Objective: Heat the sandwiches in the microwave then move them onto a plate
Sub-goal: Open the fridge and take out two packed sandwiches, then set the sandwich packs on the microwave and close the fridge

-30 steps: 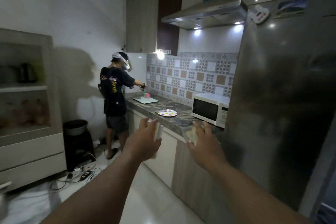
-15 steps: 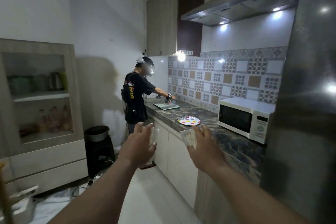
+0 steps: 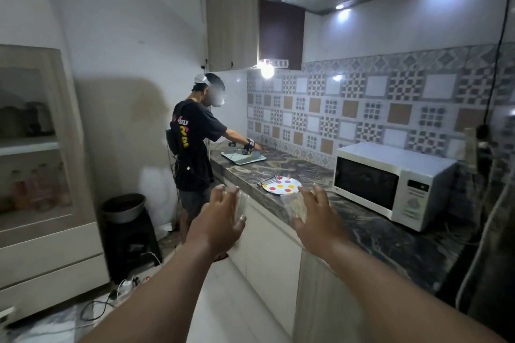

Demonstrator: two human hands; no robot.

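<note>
My left hand grips a pale wrapped sandwich, mostly hidden behind the fingers. In my right hand is a second wrapped sandwich, seen edge-on at the fingertips. Both hands are stretched out in front of the counter edge. A white plate with coloured dots lies on the dark marble counter, just beyond my right hand, with metal tongs resting on its far rim. To the right of the plate stands the white microwave, its door closed.
Another person stands at the far end of the counter, working over a pale tray. A dark fridge side fills the right edge. A black stool with a metal basin and floor cables sit left.
The view has moved closer to the counter and turned right. The microwave and plate appear larger and nearer. Both hands still hold their sandwiches out in front.
</note>
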